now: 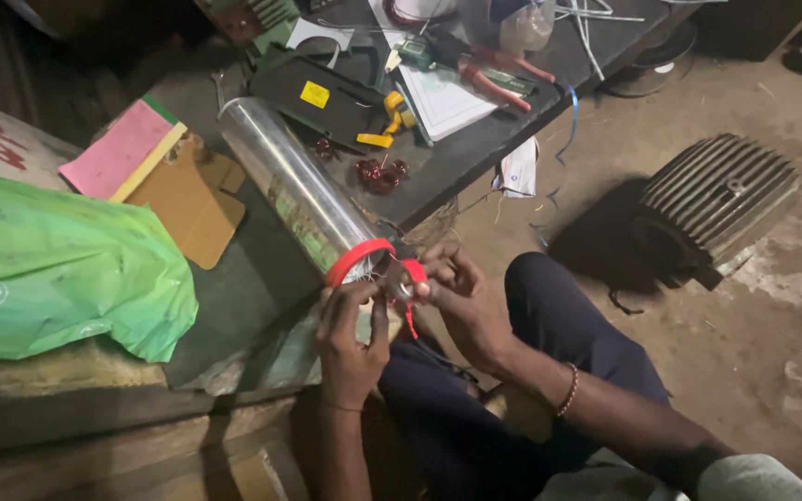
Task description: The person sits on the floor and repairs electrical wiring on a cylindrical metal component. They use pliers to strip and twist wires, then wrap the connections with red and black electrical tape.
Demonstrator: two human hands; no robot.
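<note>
Both hands close on a small red-taped coil (399,278) between them, left hand (350,339) pinching beneath, right hand (461,297) gripping beside, just below the shiny cylinder (294,190) on the counter (475,139).

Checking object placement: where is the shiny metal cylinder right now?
The metal cylinder lies slanted across the dark bench, centre-left, its red-ringed end at both hands.

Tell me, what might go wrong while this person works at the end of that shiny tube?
The shiny tube lies slanted on the bench with its red-ringed end past the edge, so it might roll or slip off. Both the left hand and the right hand pinch fine wire there; it could kink or prick a finger. Loose copper coils nearby could get knocked down.
</note>
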